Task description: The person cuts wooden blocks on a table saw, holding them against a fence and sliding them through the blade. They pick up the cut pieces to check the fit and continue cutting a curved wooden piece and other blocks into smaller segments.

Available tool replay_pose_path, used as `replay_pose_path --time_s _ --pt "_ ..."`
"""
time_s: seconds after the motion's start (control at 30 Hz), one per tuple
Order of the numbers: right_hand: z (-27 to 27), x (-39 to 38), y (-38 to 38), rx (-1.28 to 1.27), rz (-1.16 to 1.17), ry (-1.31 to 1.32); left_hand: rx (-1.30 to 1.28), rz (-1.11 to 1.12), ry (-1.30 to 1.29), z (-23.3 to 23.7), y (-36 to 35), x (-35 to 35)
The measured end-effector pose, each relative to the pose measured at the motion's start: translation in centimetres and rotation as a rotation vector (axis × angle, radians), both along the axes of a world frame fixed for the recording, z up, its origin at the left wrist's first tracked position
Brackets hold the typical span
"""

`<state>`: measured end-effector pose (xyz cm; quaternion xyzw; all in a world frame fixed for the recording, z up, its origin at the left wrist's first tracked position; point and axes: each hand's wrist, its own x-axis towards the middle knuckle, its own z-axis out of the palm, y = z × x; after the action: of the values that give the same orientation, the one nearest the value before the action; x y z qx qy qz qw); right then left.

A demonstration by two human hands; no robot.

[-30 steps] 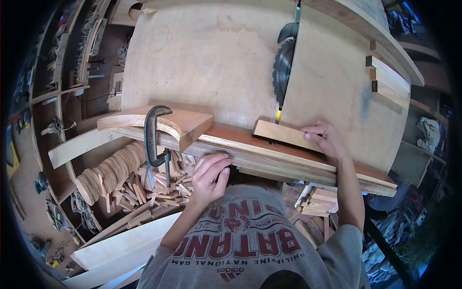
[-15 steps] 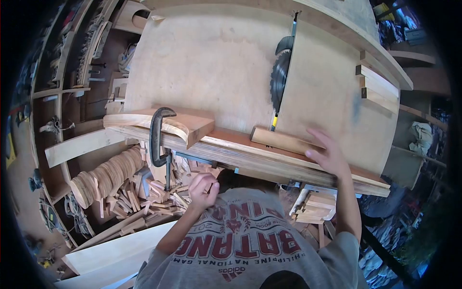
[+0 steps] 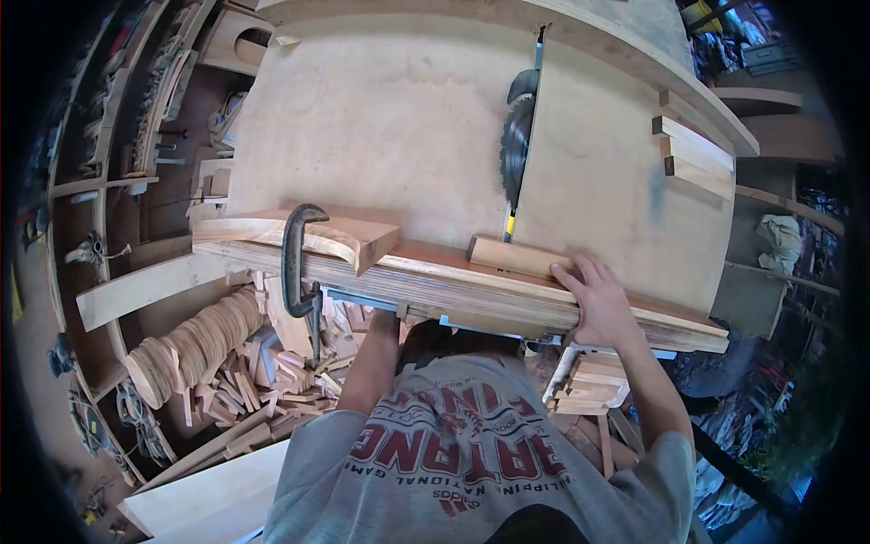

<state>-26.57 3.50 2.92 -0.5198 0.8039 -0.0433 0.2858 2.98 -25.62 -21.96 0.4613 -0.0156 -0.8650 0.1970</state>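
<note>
My right hand (image 3: 598, 299) is on the right end of a short wooden block (image 3: 514, 256), its thumb and fingers bent over the wood. The block lies along the front edge of the saw table (image 3: 362, 136), against a reddish-brown strip. Just beyond the block, a circular saw blade (image 3: 516, 145) stands up through a slot, some way from my fingers. My left forearm (image 3: 372, 358) reaches under the table's front edge, which hides the left hand. A dark C-clamp (image 3: 294, 263) grips a curved wooden piece (image 3: 362, 238) to the table edge on the left.
Wood pieces (image 3: 693, 159) lie at the table's right side, near a raised rail (image 3: 625, 50) along the back. Stacked round wooden discs (image 3: 195, 340) and loose offcuts (image 3: 281, 376) are below left. More cut blocks (image 3: 594, 381) sit below the table at right.
My right hand has come down and left onto the block's right end. My left hand has gone from in front of my body to under the table edge.
</note>
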Motion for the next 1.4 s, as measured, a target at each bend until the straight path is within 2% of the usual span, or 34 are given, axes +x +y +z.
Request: replay_pose_path --time_s 0.5,0.6,0.7,0.73,0.8,0.83,0.9,0.97,1.0,1.03,1.2,1.4 --pt "0.1 0.7 0.7 -0.031 -0.074 -0.023 0.075 -0.051 -0.007 0.1 2.7 -0.9" --pt "-0.3 0.3 0.6 -0.033 -0.045 -0.014 0.095 -0.073 -0.059 -0.8 3.2 0.7" --pt "-0.4 0.3 0.6 -0.02 -0.019 -0.012 0.095 -0.152 -0.27 -2.0 4.5 4.6" --pt "-0.3 0.4 0.6 -0.021 -0.017 -0.004 0.034 -0.224 -0.384 -3.0 5.3 6.8" --pt "0.0 0.4 0.3 -0.007 -0.024 -0.004 -0.457 -0.502 -0.583 -4.2 7.3 12.5" --pt "0.0 0.5 0.2 0.005 -0.04 -0.007 -0.458 -0.502 -0.583 -1.9 7.8 12.6" --pt "-0.1 0.6 0.3 0.003 -0.045 -0.011 -1.227 -0.642 -0.723 8.4 8.5 11.1" --pt "0.0 0.6 0.4 -0.002 -0.055 -0.015 -2.064 -0.254 -0.578 12.6 5.0 7.4" --pt "0.1 0.6 0.3 0.01 -0.042 -0.012 -2.181 -0.11 -0.634 15.1 3.0 4.9" --pt "0.2 0.4 0.2 0.02 -0.026 -0.007 -2.292 0.046 -0.69 16.7 1.0 2.4" --pt "0.4 0.3 -0.2 0.04 -0.009 0.012 -2.43 0.217 -0.596 16.1 -4.8 -3.0" --pt "0.4 -1.0 -1.0 0.04 -0.014 0.013 -2.366 0.036 -0.691 16.6 -5.5 -3.9"
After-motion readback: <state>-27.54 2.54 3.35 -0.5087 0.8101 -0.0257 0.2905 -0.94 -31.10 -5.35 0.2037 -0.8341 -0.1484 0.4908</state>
